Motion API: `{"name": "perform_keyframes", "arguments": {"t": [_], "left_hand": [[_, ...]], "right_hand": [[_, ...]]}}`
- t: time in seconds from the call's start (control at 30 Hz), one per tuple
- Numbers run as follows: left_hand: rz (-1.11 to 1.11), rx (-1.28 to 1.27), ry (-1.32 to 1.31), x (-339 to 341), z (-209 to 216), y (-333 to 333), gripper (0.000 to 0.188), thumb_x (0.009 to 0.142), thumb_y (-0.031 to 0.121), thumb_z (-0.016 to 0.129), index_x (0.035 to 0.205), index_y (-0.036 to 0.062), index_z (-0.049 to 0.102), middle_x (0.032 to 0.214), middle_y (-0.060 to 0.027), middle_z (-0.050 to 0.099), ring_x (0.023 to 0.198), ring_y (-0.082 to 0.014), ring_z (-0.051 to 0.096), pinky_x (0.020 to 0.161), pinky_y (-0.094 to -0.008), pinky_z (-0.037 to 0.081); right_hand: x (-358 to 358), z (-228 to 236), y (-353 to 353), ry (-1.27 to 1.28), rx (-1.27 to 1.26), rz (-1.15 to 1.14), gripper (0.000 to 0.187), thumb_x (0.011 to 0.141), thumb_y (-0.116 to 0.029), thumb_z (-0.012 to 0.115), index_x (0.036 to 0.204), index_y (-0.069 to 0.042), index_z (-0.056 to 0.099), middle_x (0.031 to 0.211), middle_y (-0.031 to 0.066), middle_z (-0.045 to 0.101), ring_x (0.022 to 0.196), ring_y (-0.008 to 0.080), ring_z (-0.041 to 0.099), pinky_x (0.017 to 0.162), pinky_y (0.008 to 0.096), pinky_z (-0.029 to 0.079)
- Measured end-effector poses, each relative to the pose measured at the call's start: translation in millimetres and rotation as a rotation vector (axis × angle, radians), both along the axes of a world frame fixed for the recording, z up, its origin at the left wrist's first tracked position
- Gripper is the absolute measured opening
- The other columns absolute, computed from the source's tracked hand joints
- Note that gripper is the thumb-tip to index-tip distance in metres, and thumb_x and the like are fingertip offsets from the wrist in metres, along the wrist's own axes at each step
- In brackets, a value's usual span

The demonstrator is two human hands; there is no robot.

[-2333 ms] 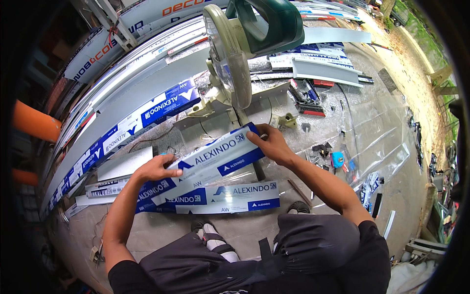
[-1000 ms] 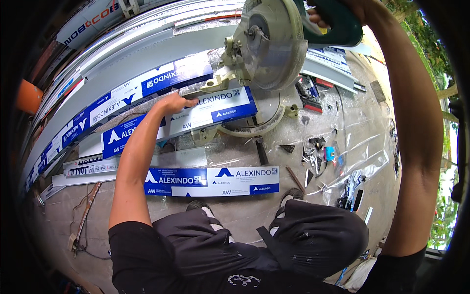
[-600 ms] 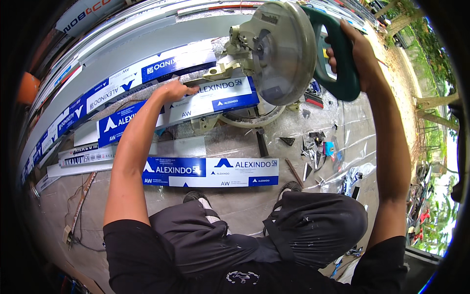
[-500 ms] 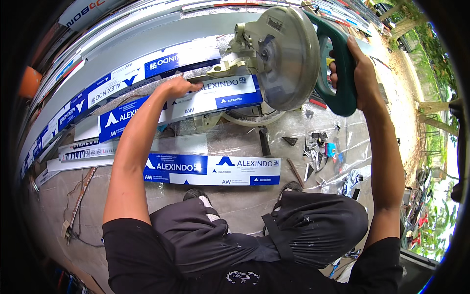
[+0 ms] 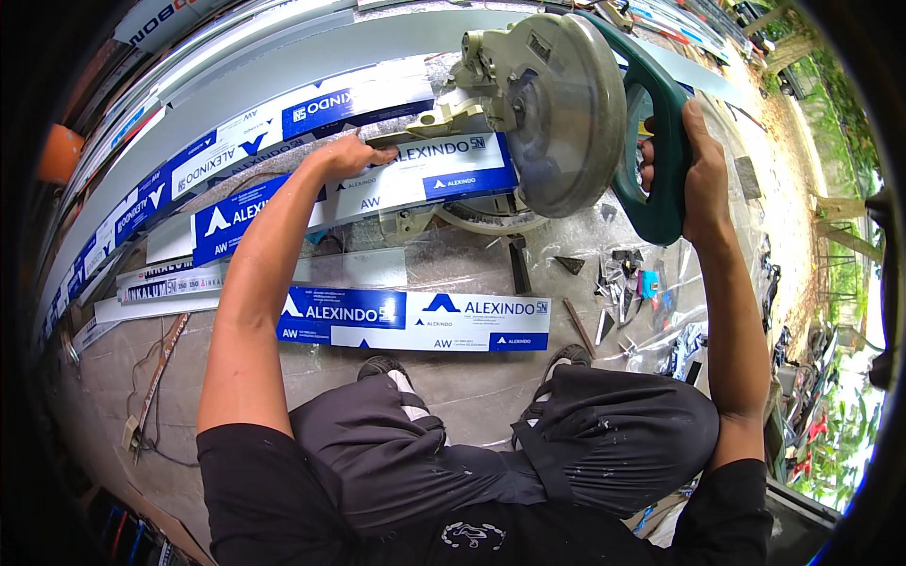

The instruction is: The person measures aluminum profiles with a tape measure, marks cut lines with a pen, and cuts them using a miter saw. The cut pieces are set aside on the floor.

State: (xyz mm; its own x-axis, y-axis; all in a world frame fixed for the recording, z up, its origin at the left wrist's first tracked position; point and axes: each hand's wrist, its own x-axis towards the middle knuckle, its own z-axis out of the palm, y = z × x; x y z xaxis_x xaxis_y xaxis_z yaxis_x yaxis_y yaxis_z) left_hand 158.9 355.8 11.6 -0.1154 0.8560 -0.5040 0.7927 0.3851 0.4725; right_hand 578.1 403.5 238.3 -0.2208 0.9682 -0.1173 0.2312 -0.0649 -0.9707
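Observation:
My right hand (image 5: pixel 706 184) is wrapped round the dark green handle (image 5: pixel 668 141) of a miter saw. The saw's round guard (image 5: pixel 571 113), cloudy and see-through, hangs over the right end of an aluminium profile (image 5: pixel 415 174) covered in blue and white film. My left hand (image 5: pixel 351 156) presses that profile against the saw's fence, its fingers closed over the far edge. Beneath the profile shows part of the saw's round base (image 5: pixel 491 217). Whether the blade touches the profile is hidden by the guard.
A second film-covered profile piece (image 5: pixel 425 321) lies on the floor before my feet. More long profiles (image 5: pixel 226 160) are stacked at the far left. Dark offcuts (image 5: pixel 618 283) litter the floor right of centre. A cord (image 5: pixel 142 396) lies at left.
The saw's green handle has swung downward, toward me, with my right hand still round it. My left hand stays on the profile. The whole view has shifted slightly.

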Motion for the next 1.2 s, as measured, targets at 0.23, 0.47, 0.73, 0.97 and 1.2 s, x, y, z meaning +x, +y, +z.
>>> {"name": "perform_keyframes", "arguments": {"t": [0.23, 0.47, 0.73, 0.97, 1.2], "left_hand": [[0.017, -0.014, -0.028, -2, 1, -1, 0.076, 0.089, 0.074, 0.064, 0.127, 0.0084, 0.075, 0.118, -0.0217, 0.074, 0.109, -0.0332, 0.068, 0.096, -0.0456, 0.049], [0.012, -0.066, -0.03, 0, 7, 1, 0.08, 0.087, 0.072, 0.067, 0.134, 0.0074, 0.071, 0.127, -0.0231, 0.07, 0.117, -0.0349, 0.065, 0.102, -0.0451, 0.048], [0.027, -0.044, -0.016, 4, 13, -3, 0.083, 0.086, 0.077, 0.066, 0.125, 0.0047, 0.076, 0.118, -0.0235, 0.074, 0.112, -0.0354, 0.068, 0.097, -0.0445, 0.05], [0.018, -0.015, 0.014, 1, 7, -2, 0.079, 0.087, 0.075, 0.066, 0.123, 0.0058, 0.077, 0.116, -0.0239, 0.074, 0.11, -0.0348, 0.069, 0.097, -0.0455, 0.05], [0.029, -0.015, 0.002, 3, 5, -3, 0.074, 0.09, 0.073, 0.065, 0.122, 0.0069, 0.078, 0.113, -0.0226, 0.075, 0.104, -0.0343, 0.069, 0.094, -0.0458, 0.05]], "right_hand": [[2, -5, 0, 0.009, 0.002, 0.007, 0.064, 0.108, -0.06, 0.045, 0.105, 0.0, 0.066, 0.074, 0.004, 0.066, 0.054, 0.0101, 0.063, 0.05, 0.025, 0.052], [4, -9, -1, -0.004, 0.009, 0.018, 0.063, 0.109, -0.059, 0.043, 0.108, 0.001, 0.065, 0.075, 0.0045, 0.066, 0.055, 0.0103, 0.063, 0.051, 0.0246, 0.052], [-11, 37, 25, -0.077, -0.061, 0.045, 0.06, 0.106, -0.059, 0.048, 0.108, -0.003, 0.067, 0.075, 0.004, 0.066, 0.055, 0.0098, 0.065, 0.053, 0.0254, 0.055], [-11, 33, 21, -0.1, -0.023, 0.014, 0.06, 0.107, -0.058, 0.048, 0.108, -0.001, 0.067, 0.074, 0.0039, 0.067, 0.054, 0.0098, 0.065, 0.05, 0.0253, 0.054], [1, -1, 2, -0.024, 0.013, 0.007, 0.064, 0.108, -0.059, 0.046, 0.105, 0.001, 0.067, 0.075, 0.0053, 0.066, 0.055, 0.011, 0.064, 0.049, 0.0251, 0.052]]}}
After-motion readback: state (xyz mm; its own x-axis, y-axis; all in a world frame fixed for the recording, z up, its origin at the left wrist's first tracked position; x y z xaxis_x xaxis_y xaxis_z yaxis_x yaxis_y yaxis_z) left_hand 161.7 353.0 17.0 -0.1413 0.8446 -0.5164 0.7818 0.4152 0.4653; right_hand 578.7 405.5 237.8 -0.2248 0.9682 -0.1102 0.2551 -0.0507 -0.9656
